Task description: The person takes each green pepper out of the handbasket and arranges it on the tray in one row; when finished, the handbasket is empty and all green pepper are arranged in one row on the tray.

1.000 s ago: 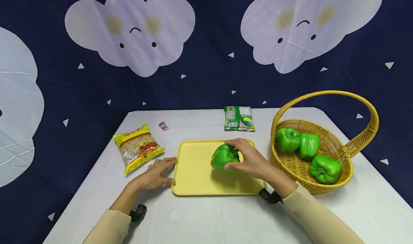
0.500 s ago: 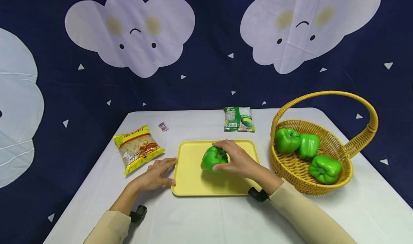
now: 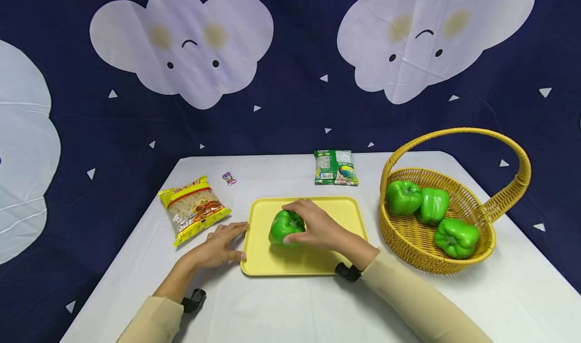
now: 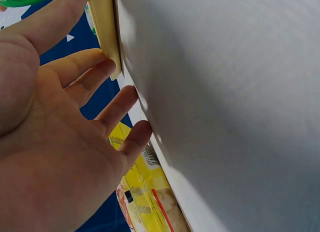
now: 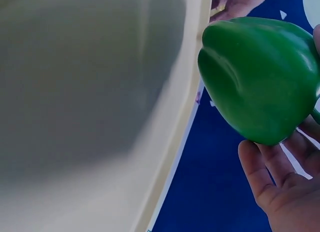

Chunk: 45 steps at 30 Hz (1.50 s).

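Currently your right hand (image 3: pixel 316 227) pinches a green pepper (image 3: pixel 282 227) just above the tray (image 3: pixel 308 266), while your left hand (image 3: pixel 217 248), fingers spread, touches the tray's left edge. Right of the tray, a basket (image 3: pixel 415 236) holds three more peppers (image 3: pixel 432 206).

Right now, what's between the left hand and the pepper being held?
In the head view, just a bare strip of yellow tray lies between the left hand and the green pepper in the right hand.
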Each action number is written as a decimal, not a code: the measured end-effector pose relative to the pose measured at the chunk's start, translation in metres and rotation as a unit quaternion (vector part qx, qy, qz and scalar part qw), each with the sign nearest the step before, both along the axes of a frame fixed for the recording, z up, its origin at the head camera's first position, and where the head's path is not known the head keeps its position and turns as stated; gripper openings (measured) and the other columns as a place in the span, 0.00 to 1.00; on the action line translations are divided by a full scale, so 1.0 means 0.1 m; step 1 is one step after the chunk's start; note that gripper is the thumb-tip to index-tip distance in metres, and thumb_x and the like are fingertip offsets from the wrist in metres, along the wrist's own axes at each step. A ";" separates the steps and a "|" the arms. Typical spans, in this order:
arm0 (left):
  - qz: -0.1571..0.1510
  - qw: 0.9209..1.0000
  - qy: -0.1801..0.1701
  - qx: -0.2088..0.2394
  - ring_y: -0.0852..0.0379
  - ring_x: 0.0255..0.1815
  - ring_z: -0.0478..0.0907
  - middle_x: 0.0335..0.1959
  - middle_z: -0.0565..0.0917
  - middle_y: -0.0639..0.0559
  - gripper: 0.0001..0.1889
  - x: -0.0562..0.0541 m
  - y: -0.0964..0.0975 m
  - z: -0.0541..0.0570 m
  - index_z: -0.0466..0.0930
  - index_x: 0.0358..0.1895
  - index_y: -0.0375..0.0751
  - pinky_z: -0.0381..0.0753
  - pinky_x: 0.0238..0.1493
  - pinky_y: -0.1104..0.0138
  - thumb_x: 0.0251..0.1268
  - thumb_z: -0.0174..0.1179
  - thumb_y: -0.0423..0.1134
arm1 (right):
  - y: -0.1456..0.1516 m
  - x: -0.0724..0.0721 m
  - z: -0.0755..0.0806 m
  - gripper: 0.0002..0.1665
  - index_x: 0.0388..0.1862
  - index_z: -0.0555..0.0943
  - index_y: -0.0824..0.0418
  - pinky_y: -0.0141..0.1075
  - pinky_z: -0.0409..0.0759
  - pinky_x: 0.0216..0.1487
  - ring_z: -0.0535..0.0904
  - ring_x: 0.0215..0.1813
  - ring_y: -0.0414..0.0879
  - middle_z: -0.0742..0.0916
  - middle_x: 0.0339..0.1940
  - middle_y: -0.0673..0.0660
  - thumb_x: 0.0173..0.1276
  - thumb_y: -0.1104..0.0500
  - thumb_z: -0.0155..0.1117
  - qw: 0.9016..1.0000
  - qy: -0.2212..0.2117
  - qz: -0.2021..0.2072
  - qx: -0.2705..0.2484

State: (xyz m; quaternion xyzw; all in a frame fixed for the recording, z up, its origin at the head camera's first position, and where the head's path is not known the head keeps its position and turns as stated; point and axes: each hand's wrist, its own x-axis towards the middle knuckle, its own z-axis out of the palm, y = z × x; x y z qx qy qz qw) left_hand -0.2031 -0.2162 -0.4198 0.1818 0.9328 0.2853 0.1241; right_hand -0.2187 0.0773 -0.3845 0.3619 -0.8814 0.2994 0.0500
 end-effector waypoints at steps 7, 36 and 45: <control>-0.002 1.000 0.000 0.002 0.42 0.69 0.56 0.73 0.61 0.46 0.41 0.01 -0.01 0.01 0.60 0.71 0.42 0.49 0.65 0.36 0.54 0.67 0.47 | -0.13 -0.02 0.00 0.42 0.65 0.70 0.55 0.39 0.74 0.51 0.71 0.52 0.44 0.78 0.60 0.52 0.53 0.43 0.72 1.000 -0.008 0.018 0.017; -0.012 1.000 0.001 0.009 0.40 0.70 0.56 0.73 0.61 0.45 0.40 0.02 -0.02 0.01 0.59 0.71 0.41 0.48 0.64 0.34 0.55 0.66 0.47 | -0.45 -0.07 0.01 0.42 0.66 0.68 0.55 0.40 0.74 0.58 0.71 0.57 0.45 0.77 0.62 0.54 0.55 0.41 0.69 0.997 -0.013 0.036 0.071; -0.013 1.000 0.006 0.002 0.39 0.70 0.55 0.73 0.61 0.45 0.41 0.02 -0.02 0.01 0.60 0.71 0.42 0.49 0.64 0.33 0.55 0.65 0.49 | -0.53 -0.09 0.04 0.42 0.67 0.68 0.54 0.41 0.73 0.59 0.71 0.59 0.46 0.77 0.62 0.54 0.56 0.41 0.69 0.995 -0.025 0.034 0.086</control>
